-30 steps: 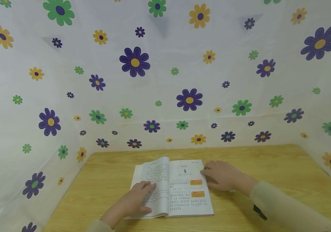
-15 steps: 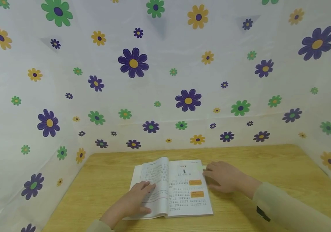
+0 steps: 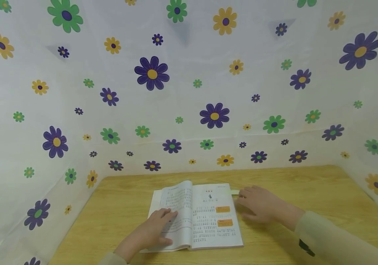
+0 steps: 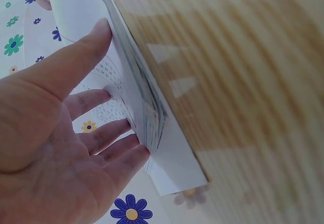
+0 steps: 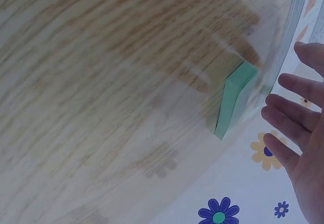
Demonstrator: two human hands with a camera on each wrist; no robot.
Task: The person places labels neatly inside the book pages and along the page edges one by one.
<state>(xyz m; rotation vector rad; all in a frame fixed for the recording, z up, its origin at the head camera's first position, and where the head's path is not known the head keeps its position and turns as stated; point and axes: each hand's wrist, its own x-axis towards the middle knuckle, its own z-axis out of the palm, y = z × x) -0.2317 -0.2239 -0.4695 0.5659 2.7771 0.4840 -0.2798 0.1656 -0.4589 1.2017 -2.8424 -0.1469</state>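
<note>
An open book (image 3: 213,235) lies on the table, printed text on its pages and orange boxes on the right one. My left hand (image 3: 152,230) rests on the left page, fingers spread and loosely bent; the left wrist view shows its fingertips along the page edges (image 4: 147,97). From the upper right edge of the book sticks a pale green paper tab (image 3: 235,192). Beside it is my right hand (image 3: 260,206), fingers relaxed, holding nothing. A small green sticky-note pad (image 5: 234,100) sits on the table near the right fingers in the right wrist view; in the head view the hand hides it.
The wood-grain table (image 3: 311,191) is glossy and reflects the surroundings. White sheeting (image 3: 182,99) with purple, green and yellow flowers stands behind it and along both sides. A dark patch (image 3: 306,247) shows at the underside of the right sleeve.
My right hand has drawn back from the book's edge to the right, so that the pale green tab shows. My left hand has stayed on the left page.
</note>
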